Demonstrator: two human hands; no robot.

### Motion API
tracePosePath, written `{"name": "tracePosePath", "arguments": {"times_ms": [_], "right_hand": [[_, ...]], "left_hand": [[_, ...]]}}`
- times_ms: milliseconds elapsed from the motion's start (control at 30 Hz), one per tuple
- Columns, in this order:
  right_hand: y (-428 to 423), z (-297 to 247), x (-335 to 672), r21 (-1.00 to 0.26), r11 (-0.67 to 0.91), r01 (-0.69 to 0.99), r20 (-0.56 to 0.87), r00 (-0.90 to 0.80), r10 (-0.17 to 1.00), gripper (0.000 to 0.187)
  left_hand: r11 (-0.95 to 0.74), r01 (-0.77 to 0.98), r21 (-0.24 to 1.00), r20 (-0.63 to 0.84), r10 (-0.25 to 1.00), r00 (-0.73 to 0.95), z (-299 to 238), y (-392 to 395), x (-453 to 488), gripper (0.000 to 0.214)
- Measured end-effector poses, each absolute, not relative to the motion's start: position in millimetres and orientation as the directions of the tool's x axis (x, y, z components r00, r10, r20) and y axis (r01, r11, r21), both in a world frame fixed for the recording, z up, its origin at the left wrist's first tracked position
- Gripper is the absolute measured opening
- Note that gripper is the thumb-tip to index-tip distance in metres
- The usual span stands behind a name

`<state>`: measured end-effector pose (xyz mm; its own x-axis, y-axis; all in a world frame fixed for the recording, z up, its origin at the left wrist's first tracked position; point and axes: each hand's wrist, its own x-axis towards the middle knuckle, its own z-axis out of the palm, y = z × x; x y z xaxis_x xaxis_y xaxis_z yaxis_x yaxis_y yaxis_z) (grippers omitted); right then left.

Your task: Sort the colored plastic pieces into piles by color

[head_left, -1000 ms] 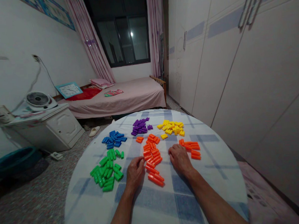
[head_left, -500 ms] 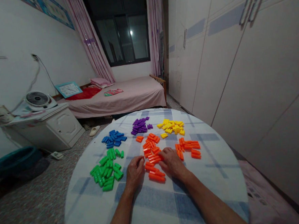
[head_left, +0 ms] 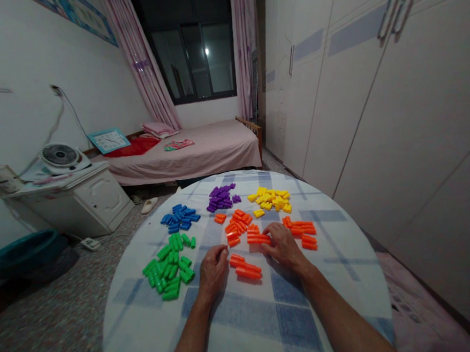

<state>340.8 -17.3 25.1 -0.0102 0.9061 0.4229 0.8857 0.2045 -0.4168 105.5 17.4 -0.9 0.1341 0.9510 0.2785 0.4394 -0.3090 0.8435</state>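
My right hand [head_left: 284, 246] has its fingers closed on the right end of a small group of orange plastic pieces [head_left: 257, 239], low over the tablecloth. My left hand [head_left: 213, 268] rests on the cloth with fingers curled; whatever they hold, if anything, is hidden. Between and in front of my hands lie a few orange pieces [head_left: 249, 272] side by side. Beyond them is a loose orange pile [head_left: 240, 221], and another orange group [head_left: 301, 229] lies just right of my right hand.
Green pieces [head_left: 169, 266] are heaped left of my left hand. Farther back are piles of blue pieces [head_left: 179, 218], purple pieces [head_left: 221, 197] and yellow pieces [head_left: 272, 199]. All lie on the round table's checked cloth [head_left: 249, 325]. A bed [head_left: 201, 151] stands behind, wardrobes [head_left: 355, 108] to the right.
My right hand has moved right and slightly away from me, drawing several orange pieces out of the middle pile. My left hand has stayed about where it was.
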Motion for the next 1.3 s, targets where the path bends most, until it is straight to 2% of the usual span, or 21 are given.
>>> {"name": "tracePosePath", "arguments": {"times_ms": [100,267,400,533,733,867,1067,1300], "right_hand": [[-17,27,348,-0.392,0.112,0.913,0.509,0.114,0.853,0.016],[-15,25,371,-0.362,-0.195,0.911,0.545,0.377,0.749,0.020],[-16,24,382,-0.355,-0.292,0.888,0.554,0.452,0.699,0.019],[-18,25,386,-0.358,-0.287,0.889,0.524,0.445,0.726,0.017],[-21,25,398,-0.379,-0.267,0.886,0.443,0.427,0.788,0.025],[-20,26,394,-0.383,-0.223,0.896,0.441,0.390,0.808,0.030],[-18,24,373,-0.291,-0.093,0.952,0.471,0.228,0.852,0.029],[-21,24,370,-0.233,-0.160,0.959,0.447,0.252,0.858,0.022]], "left_hand": [[-0.301,0.445,0.843,0.269,0.953,0.137,0,17,106,0.031],[-0.304,0.458,0.835,0.267,0.953,0.146,1,18,106,0.031],[-0.309,0.457,0.834,0.271,0.951,0.148,-1,18,105,0.031],[-0.310,0.458,0.833,0.272,0.951,0.148,-1,18,105,0.031],[-0.308,0.471,0.826,0.271,0.951,0.148,-1,18,105,0.030],[-0.306,0.473,0.826,0.270,0.952,0.144,-2,19,105,0.030],[-0.298,0.465,0.833,0.264,0.954,0.140,-2,19,105,0.030],[-0.303,0.460,0.834,0.265,0.953,0.148,-3,20,105,0.030]]}}
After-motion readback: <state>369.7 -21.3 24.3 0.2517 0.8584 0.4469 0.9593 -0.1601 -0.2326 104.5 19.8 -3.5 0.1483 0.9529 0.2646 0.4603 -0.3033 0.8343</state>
